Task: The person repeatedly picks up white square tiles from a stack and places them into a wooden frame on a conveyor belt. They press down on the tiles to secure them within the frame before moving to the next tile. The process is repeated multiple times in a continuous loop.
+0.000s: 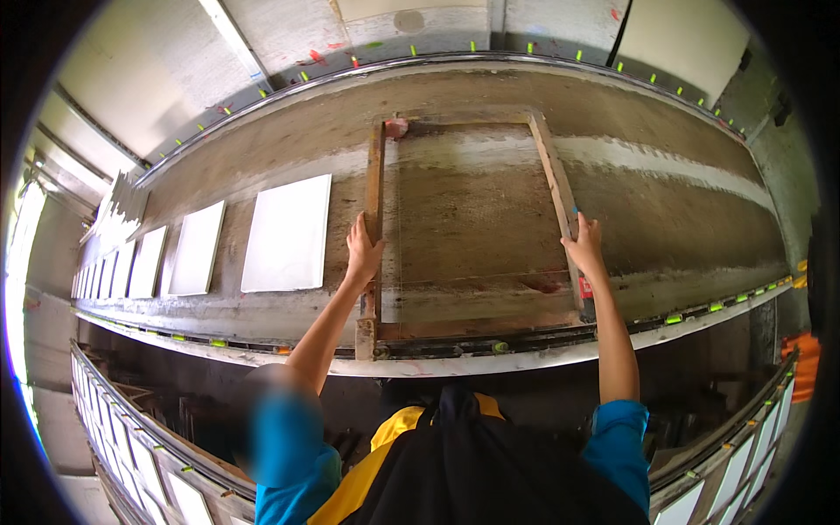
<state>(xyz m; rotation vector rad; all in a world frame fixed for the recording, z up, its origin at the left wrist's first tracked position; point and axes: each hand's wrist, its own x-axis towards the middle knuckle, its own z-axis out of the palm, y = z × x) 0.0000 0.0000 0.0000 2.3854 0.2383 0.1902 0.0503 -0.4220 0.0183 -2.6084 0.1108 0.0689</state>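
A large rectangular wooden frame (374,175) lies on a long brown table (674,227) in front of me. The tabletop shows through its middle, where faint lines hint at a see-through mesh. My left hand (363,252) is closed on the frame's left side, about halfway along. On the opposite side, my right hand (584,247) grips the right rail, fingers bent over it. A reddish patch (396,128) marks the frame's far left corner. Just left of the frame lies a white sheet (287,233), apart from it.
More white sheets (197,249) run in a row toward the table's left end. Small yellow-green clips (674,319) line the rails along both long edges. Behind me, another table carries white sheets (188,499). Orange material (801,354) is at the far right.
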